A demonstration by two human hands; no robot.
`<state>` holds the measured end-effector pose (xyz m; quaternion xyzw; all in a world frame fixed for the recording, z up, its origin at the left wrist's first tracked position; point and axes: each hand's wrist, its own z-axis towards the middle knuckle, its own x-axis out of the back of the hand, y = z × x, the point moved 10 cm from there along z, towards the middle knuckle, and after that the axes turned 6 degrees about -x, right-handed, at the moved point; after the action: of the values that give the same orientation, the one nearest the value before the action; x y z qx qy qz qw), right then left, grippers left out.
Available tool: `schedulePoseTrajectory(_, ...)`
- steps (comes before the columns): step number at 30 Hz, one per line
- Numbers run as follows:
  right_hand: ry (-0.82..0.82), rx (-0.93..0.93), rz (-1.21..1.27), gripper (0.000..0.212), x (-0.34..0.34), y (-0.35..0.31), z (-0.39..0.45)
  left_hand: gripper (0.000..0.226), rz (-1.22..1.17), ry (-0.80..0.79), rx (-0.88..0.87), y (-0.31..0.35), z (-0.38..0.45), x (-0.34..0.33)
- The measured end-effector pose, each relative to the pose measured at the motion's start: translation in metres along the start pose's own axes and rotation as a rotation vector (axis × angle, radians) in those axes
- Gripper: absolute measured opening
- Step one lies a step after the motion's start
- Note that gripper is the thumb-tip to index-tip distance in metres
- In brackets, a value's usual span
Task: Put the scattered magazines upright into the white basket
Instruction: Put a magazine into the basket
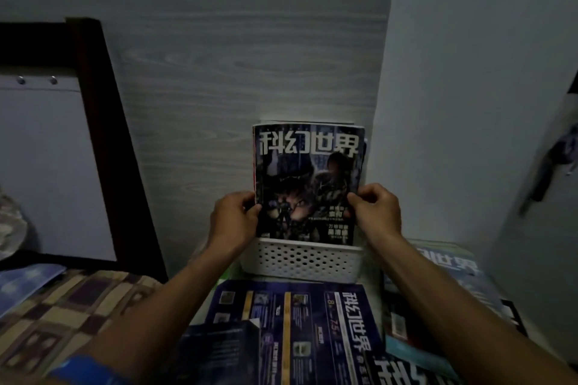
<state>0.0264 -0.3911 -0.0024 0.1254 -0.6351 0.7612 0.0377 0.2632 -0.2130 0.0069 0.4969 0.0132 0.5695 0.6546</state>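
Observation:
A dark-covered magazine (308, 178) stands upright in the white perforated basket (300, 261), its lower edge inside the rim. My left hand (233, 220) grips its left edge and my right hand (377, 211) grips its right edge. Behind it, the top edges of other upright magazines (312, 123) show in the basket. More magazines lie flat in front: a dark blue one (294, 322), a black one (219, 353) overlapping it, and teal ones (438, 291) at the right under my right forearm.
The basket stands against a grey wood-grain panel (250, 56). A white wall (469, 103) closes the right side. A dark wooden frame (103, 134) leans at the left, above a checkered cloth (62, 316). A blue booklet (25, 281) lies far left.

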Motion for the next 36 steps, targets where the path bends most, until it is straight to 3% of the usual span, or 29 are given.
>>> schedulePoseTrajectory(5, 0.01, 0.068, -0.276, 0.013, 0.007, 0.002, 0.005, 0.013, 0.235, -0.001, -0.044, -0.002, -0.002, -0.001)
schedulePoseTrajectory(8, 0.027, 0.067, -0.302, 0.009, 0.017, -0.002, -0.009, 0.009, 0.182, 0.049, -0.05, 0.006, -0.01, 0.008)
schedulePoseTrajectory(11, -0.014, 0.194, -0.266, 0.012, 0.032, -0.013, -0.052, 0.01, 0.098, 0.084, -0.178, 0.028, -0.044, 0.021)
schedulePoseTrajectory(13, -0.152, 0.228, -0.243, 0.013, 0.035, -0.005, -0.089, 0.01, 0.051, -0.102, -0.235, 0.032, -0.084, 0.008)
schedulePoseTrajectory(16, -0.339, 0.217, -0.32, 0.014, 0.04, 0.018, -0.146, 0.008, 0.194, -0.433, -0.293, 0.027, -0.162, -0.016)
schedulePoseTrajectory(20, -0.501, 0.259, -0.506, 0.014, 0.041, 0.027, -0.213, 0.026, 0.18, -0.437, -0.381, 0.039, -0.226, 0.0)
schedulePoseTrajectory(23, -0.629, 0.308, -0.588, 0.007, 0.032, 0.022, -0.264, 0.044, 0.108, -0.413, -0.218, 0.028, -0.249, 0.024)
schedulePoseTrajectory(26, -0.752, 0.343, -0.576, 0.004, 0.018, 0.014, -0.311, 0.063, 0.447, -0.364, 0.037, -0.015, -0.263, 0.065)
schedulePoseTrajectory(28, -0.843, 0.274, -0.517, 0.007, 0.006, 0.018, -0.332, 0.075, 0.474, -0.389, 0.204, -0.039, -0.275, 0.085)
schedulePoseTrajectory(30, -0.944, 0.126, -0.426, 0.012, -0.006, 0.028, -0.348, 0.077, 0.451, -0.391, 0.247, -0.043, -0.282, 0.095)
schedulePoseTrajectory(33, -0.973, -0.053, -0.313, 0.023, -0.013, 0.042, -0.355, 0.077, 0.113, -0.24, 0.314, -0.037, -0.281, 0.11)
schedulePoseTrajectory(36, -0.894, -0.253, -0.153, 0.028, -0.001, 0.052, -0.348, 0.083, -0.383, 0.055, 0.683, -0.06, -0.288, 0.131)
